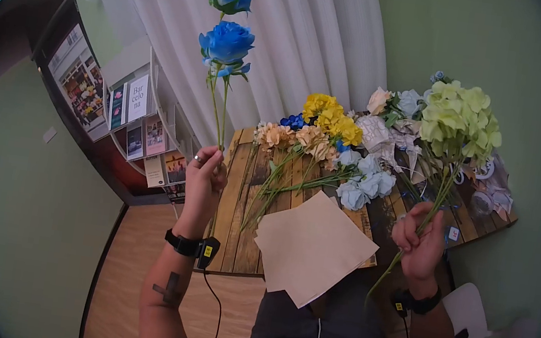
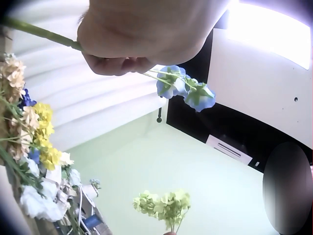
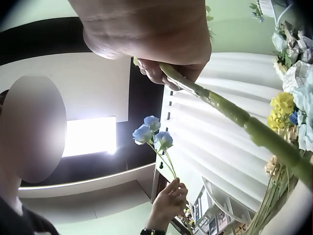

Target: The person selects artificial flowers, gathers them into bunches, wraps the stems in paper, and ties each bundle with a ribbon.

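The left hand [image 1: 208,170] pinches blue, rose-shaped artificial flowers [image 1: 227,42] by slender green stems [image 1: 224,117]; the right hand [image 1: 425,242] similarly grips pale-green, clustered artificial blooms [image 1: 460,120]. Stem holds presumably spare the petals. Both bunches are raised, well apart, near the brown wooden-plank worktop [image 1: 228,232].

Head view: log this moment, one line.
left hand: holds blue ruffled roses; right hand: holds pale green clustered hydrangea; tan paper sheets: at edge of wooden table

Wrist-view glare from ceiling light [image 3: 91,136]
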A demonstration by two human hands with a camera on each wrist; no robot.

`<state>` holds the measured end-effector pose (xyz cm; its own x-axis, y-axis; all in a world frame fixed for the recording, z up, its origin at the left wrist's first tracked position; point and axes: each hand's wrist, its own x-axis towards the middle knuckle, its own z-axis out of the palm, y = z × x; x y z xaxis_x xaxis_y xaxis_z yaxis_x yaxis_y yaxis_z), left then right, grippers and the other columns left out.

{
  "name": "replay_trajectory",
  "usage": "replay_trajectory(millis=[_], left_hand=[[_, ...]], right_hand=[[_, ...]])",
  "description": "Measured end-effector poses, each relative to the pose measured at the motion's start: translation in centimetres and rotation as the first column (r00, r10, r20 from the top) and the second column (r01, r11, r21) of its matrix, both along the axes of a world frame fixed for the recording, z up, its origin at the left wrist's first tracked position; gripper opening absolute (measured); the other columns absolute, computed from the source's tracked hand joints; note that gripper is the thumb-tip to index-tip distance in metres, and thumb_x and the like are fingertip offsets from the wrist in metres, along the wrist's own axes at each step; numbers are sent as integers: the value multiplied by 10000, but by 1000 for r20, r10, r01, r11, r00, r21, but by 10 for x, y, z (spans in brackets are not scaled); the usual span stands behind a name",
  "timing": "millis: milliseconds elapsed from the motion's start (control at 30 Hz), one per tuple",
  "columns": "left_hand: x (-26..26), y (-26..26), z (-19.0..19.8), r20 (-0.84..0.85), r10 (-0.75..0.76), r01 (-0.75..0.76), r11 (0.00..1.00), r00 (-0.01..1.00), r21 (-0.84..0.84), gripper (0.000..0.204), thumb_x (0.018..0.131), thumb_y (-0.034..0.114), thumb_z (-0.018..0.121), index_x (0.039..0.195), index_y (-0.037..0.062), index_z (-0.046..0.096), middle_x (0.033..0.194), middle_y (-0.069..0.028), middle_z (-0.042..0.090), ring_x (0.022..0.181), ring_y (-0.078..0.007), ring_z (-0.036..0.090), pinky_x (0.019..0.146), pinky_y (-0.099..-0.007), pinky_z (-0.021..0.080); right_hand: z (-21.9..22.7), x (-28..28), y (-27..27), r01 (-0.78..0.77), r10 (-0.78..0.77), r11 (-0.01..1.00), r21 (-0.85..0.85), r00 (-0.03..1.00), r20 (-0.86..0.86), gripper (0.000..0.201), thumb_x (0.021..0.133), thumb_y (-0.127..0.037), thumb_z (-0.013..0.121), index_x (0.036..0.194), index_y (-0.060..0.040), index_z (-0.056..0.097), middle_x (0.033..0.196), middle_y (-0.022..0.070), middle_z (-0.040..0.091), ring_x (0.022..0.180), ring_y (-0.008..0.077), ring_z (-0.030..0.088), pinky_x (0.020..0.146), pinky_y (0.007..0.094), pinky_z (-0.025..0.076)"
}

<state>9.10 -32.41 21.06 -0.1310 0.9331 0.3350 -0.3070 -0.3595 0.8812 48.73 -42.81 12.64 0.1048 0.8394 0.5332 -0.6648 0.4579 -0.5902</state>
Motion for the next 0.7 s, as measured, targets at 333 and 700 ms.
replay_trajectory(millis=[333,700], left_hand=[[85,-7,0,211,-156,151,988,965,37,77,1026,164,612,1089,121,597,746,49,498,613,-66,484,487,-213,332],[122,14,-11,185,-147,119,981,972,155,130,1021,170,633,1115,80,628,925,33,609,797,-49,553,636,-216,445]], right_hand=[[91,-56,21,61,-82,995,73,940,330,380,1113,-323,408,1023,-8,600,664,-14,450,530,47,391,482,208,341],[105,-119,104,313,-395,914,258,827,401,251,1044,-168,586,1087,45,712,838,16,577,658,51,543,587,219,422]])
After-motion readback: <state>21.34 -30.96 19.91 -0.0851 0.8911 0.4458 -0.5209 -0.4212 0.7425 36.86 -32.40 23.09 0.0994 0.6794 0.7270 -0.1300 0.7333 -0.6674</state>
